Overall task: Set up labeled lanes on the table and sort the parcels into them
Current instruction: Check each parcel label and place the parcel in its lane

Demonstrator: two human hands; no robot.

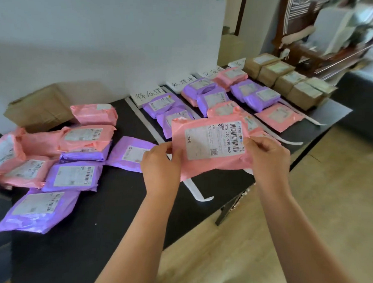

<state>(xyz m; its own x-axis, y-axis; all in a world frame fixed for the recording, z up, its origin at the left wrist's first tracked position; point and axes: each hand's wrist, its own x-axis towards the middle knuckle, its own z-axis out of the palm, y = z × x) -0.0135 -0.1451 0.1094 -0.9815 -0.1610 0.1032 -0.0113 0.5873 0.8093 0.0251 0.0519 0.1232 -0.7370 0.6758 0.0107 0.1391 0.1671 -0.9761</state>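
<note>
Holds a pink plastic mailer parcel with a white shipping label (211, 146) at mid-frame over the black counter (114, 202), with the left grip (161, 161) pinching its lower-left edge and the right grip (266, 159) pinching its right edge, long axis lying left to right between them. Faces white tape lanes (143, 120) headed by handwritten paper signs (147, 95), running toward the upper right and already crowded with purple and pink mailers (262, 97), nearer the right grip. Leaves the unsorted heap of mailers (73, 175) at left and brown cardboard boxes (288, 82) at upper right aside.
</note>
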